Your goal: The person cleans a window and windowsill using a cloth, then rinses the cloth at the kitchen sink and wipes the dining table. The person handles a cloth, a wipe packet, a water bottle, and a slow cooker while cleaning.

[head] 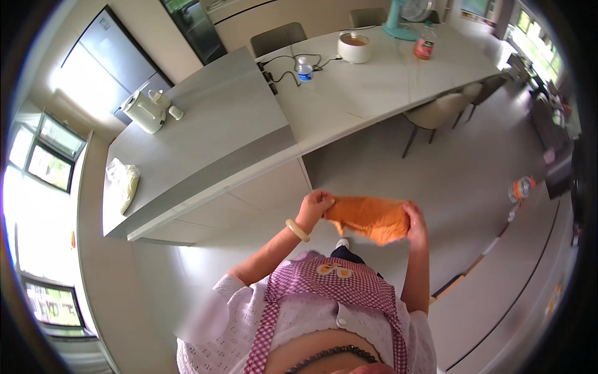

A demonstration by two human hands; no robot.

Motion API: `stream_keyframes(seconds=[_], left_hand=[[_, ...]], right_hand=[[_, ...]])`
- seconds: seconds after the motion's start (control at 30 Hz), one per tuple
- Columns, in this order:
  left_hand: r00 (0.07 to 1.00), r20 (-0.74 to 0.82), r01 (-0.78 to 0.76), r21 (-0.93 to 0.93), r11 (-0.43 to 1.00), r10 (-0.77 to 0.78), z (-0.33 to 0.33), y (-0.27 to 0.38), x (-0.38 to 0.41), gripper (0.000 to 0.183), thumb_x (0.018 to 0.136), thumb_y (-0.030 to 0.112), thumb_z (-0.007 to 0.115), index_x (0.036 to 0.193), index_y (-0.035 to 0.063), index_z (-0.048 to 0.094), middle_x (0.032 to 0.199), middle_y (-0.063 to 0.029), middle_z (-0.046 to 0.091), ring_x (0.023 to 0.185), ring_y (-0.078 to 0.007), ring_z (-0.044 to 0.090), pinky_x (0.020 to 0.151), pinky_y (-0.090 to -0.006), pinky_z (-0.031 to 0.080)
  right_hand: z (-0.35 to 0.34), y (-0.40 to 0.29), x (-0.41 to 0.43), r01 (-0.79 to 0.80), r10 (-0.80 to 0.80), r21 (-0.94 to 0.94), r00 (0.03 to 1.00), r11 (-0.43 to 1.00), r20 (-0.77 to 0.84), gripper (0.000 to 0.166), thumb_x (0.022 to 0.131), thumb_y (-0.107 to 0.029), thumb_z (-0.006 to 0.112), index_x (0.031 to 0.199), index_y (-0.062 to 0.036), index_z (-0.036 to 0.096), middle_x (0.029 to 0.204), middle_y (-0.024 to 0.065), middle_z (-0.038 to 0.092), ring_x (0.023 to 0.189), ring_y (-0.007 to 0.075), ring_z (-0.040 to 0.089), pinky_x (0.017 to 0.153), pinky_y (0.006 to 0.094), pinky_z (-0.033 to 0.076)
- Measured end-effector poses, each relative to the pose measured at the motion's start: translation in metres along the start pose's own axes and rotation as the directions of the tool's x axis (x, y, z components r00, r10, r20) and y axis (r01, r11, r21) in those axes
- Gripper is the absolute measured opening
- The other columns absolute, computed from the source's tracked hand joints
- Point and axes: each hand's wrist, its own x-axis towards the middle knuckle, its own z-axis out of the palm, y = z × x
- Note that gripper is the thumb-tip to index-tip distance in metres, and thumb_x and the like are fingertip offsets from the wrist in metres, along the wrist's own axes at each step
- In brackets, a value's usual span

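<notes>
An orange cloth [369, 217] hangs stretched between my two hands, above the grey floor and in front of my checked apron [327, 280]. My left hand [316, 209], with a pale bangle at the wrist, pinches one upper corner between thumb and fingers. My right hand [416, 222] grips the opposite end of the cloth. The lower edge droops and looks folded and slightly blurred. Neither hand touches the counter.
Ahead, a grey counter [210, 107] bears an electric kettle [144, 112] and a plastic bag [122, 184]. The adjoining marble-look table [373, 89] holds a small bottle [304, 70], cables, a white pot [353, 48], a red-labelled bottle [424, 44] and a fan [397, 21]. A chair [437, 111] stands beside it.
</notes>
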Motion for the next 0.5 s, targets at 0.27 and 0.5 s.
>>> stream_keyframes(seconds=[0.27, 0.5], left_hand=[[0.973, -0.201, -0.169, -0.303, 0.938, 0.11, 0.003, 0.12, 0.108, 0.014, 0.094, 0.014, 0.059, 0.105, 0.0062, 0.057, 0.09, 0.0008, 0.059, 0.078, -0.008, 0.057, 0.067, -0.0227, 0.049], [0.924, -0.281, -0.32, -0.193, 0.928, 0.26, -0.027, 0.15, 0.255, 0.031, 0.09, 0.015, 0.065, 0.115, 0.0035, 0.051, 0.105, -0.0058, 0.058, 0.089, -0.0127, 0.058, 0.076, -0.0249, 0.05]], right_hand=[[0.094, -0.147, 0.19, 0.162, -0.151, -0.056, 0.974, 0.985, 0.167, 0.016, 0.088, -0.014, 0.064, 0.101, -0.0039, 0.061, 0.096, 0.0046, 0.064, 0.089, 0.0147, 0.061, 0.079, 0.0301, 0.05], [0.164, -0.217, 0.361, 0.275, -0.253, -0.184, 0.958, 0.944, 0.133, 0.019, 0.088, -0.014, 0.064, 0.102, -0.0013, 0.059, 0.095, 0.0043, 0.063, 0.088, 0.0134, 0.06, 0.078, 0.0304, 0.05]])
